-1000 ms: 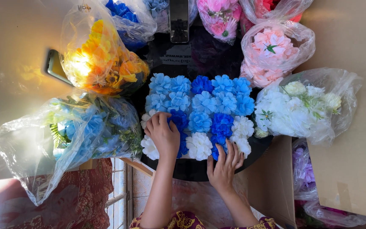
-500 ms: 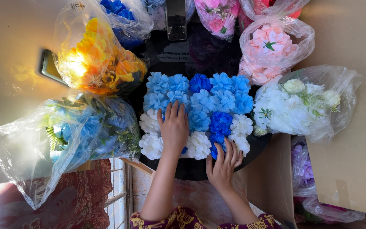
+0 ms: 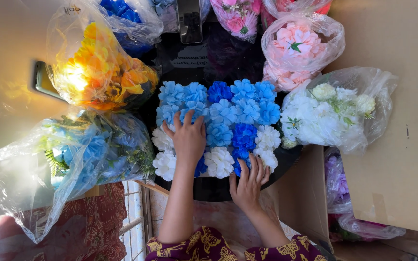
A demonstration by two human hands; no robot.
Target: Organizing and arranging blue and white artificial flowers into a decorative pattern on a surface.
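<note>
The left hand point(image 3: 187, 140) is sliding higher over the flower block point(image 3: 218, 125), lying flat, grip open; the right hand point(image 3: 248, 181) is resting open at the block's lower edge.

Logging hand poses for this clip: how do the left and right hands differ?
The left hand lies flat, fingers spread, on top of the flower panel; the right hand sits at the panel's near edge. The left reaches farther from the body than the right. The left covers light blue and white blooms; the right's fingertips touch dark blue and white ones. Both are palm down, holding nothing.
</note>
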